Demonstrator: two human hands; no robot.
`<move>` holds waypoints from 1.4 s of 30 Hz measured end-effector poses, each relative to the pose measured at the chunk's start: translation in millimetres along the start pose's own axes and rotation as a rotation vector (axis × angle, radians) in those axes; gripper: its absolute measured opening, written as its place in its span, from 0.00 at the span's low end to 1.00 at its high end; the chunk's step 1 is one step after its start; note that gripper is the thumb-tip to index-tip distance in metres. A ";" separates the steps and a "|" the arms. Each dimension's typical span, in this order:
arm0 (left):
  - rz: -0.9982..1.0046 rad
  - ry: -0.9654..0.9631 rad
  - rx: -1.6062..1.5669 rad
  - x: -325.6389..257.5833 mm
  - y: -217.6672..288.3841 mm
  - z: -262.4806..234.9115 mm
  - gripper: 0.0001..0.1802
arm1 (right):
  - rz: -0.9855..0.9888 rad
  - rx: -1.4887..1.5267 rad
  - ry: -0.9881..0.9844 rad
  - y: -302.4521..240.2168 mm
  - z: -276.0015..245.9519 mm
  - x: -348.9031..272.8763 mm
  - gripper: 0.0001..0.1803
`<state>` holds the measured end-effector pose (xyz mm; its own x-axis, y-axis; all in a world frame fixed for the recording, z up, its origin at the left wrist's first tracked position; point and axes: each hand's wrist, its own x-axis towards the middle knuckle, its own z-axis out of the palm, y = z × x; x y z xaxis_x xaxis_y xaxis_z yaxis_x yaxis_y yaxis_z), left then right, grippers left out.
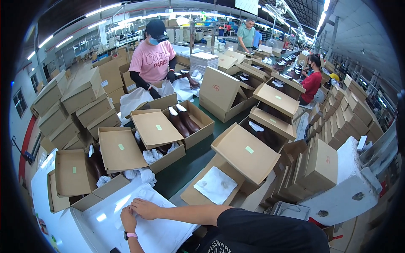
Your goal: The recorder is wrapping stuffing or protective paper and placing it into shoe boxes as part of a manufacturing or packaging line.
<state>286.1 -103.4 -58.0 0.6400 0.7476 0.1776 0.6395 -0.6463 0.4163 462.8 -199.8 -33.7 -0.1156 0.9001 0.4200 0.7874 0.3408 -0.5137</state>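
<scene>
My left hand (128, 218), with a pink-strapped watch on the wrist, and my right hand (144, 208) are close together over white tissue paper (166, 225) on a white table. Fingers of both are curled and closed on the paper, which bunches up beside them. Just beyond lies crumpled tissue (141, 176) at the edge of a shoe box. Brown leather boots (185, 120) with white stuffing in their tops lie in an open box. A tan box lid (120, 149) with a green sticker rests tilted over another box.
A green conveyor (171, 181) runs away between rows of boxes. At right, a flat white sheet (216, 184) lies on cardboard. Stacked boxes (80, 103) stand at left, more (320, 164) at right. A person in pink (152, 63) handles white paper across the line; others work farther back.
</scene>
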 end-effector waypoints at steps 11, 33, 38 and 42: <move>-0.534 0.453 -0.892 -56.6 45.7 47.8 0.25 | 0.078 -0.236 -0.197 54.4 15.5 31.2 0.24; -0.435 -0.317 -1.686 -110.5 194.8 27.8 0.51 | 0.447 0.221 -0.416 -52.6 -190.9 -183.1 0.35; -0.862 -0.183 -1.741 -73.5 210.7 -15.1 0.30 | 0.417 0.088 -0.107 -47.1 -213.9 -196.4 0.30; -0.952 -0.339 -1.810 -47.8 224.0 -26.5 0.31 | -0.177 -0.048 -0.038 -59.9 -211.4 -195.6 0.33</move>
<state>387.4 -279.9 50.3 0.6067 0.4948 -0.6221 -0.1682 0.8448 0.5079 566.2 -453.6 73.1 -0.2771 0.8374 0.4711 0.7809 0.4820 -0.3974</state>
